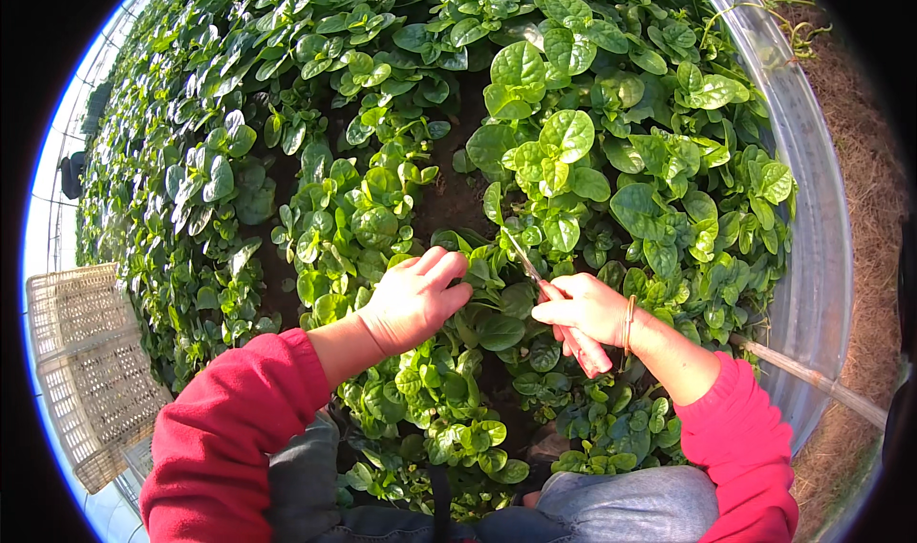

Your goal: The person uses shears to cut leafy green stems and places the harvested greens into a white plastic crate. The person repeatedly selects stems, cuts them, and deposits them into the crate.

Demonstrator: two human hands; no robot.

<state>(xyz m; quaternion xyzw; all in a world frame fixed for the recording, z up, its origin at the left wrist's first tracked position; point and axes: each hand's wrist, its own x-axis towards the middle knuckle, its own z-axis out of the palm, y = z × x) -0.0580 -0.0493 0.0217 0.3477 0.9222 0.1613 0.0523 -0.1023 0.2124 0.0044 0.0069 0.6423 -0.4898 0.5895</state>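
My right hand (584, 310) is closed around the red handle of a small knife (529, 265). The slim metal blade points up and to the left, with its tip among the leaves. To its left, my left hand (423, 292) is curled with thumb and forefinger close together. It is at a clump of dark green leaves (498, 328), and whether a stem is pinched in the fingers is hidden. Leafy green plants (566, 142) with rounded, glossy leaves stand just beyond both hands. A thin bracelet (629, 324) circles my right wrist.
A pale slatted plastic crate (93, 364) stands at the left. Clear plastic sheeting (809, 185) curves along the right side, with a thin pole (809, 378) crossing it. Dry brown straw (870, 206) lies beyond. Dark soil (451, 192) shows between the rows. My knees (627, 503) are close below.
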